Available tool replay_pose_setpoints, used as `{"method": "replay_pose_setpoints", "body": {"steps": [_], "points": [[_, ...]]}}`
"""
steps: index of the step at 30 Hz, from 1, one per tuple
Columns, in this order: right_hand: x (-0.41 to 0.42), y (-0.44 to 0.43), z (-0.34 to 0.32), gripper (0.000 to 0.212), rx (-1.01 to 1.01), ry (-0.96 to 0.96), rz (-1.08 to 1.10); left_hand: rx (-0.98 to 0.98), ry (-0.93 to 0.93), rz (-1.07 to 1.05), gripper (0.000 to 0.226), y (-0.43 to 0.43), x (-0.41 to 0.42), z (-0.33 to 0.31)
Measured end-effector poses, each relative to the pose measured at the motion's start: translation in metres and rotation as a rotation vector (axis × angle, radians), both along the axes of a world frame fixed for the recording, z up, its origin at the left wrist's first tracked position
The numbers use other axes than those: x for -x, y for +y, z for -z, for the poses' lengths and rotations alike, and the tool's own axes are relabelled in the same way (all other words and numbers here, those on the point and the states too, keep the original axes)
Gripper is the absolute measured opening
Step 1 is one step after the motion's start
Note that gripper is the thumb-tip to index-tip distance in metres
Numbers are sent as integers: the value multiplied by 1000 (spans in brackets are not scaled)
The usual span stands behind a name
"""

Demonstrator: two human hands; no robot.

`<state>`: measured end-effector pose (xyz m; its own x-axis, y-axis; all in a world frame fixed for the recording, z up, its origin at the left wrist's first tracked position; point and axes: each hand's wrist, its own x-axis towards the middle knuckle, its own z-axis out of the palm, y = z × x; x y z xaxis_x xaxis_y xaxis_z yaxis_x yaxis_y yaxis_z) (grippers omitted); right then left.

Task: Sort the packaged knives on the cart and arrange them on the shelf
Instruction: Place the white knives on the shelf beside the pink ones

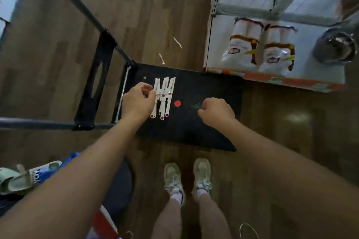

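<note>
Three white packaged knives (164,98) lie side by side on the black cart deck (194,128), red handle ends toward me. My left hand (138,101) pinches the left edge of this row at its middle. My right hand (215,111) hovers over the deck to the right of the knives, fingers curled into a fist with nothing visible in it. A red round dot (177,103) sits on the deck between the hands. The shelf (242,9) stands at the upper right, a metal frame with a wire grid back.
The cart's grey handle frame (81,6) rises at the left. Two white bagged packs (258,48) and a steel pot (336,46) sit on the low shelf board. Two small white scraps (177,42) lie on the wooden floor. My feet (187,176) stand close behind the cart.
</note>
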<state>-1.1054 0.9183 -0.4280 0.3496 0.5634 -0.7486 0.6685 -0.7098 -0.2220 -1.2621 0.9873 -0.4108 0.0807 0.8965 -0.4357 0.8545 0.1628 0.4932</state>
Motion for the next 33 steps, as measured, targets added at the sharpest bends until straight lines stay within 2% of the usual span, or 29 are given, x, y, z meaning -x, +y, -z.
{"method": "replay_pose_setpoints", "body": {"steps": [5,8,11,16,19,22,26,28,31,33], "points": [[25,38,133,23,-9,23,-77,31,63,72,24,30,13,127],[43,51,205,14,-64,38,-112,70,104,133,25,36,19,205],[57,61,273,28,-100,44,-59,101,126,167,26,37,24,279],[70,73,361,22,-163,85,55,155,157,226,39,38,27,372],[77,79,395,25,-179,99,121,167,166,224,39,39,27,406],[86,87,417,32,-196,90,178,81,206,199,38,43,25,428],[90,92,429,33,-235,49,226,39,263,212,36,45,22,437],[90,92,428,35,-238,55,230,53,233,195,30,45,21,436],[93,95,426,19,-232,66,247,66,203,137,25,49,20,434],[94,97,426,18,-220,51,234,67,182,89,24,50,21,433]]}}
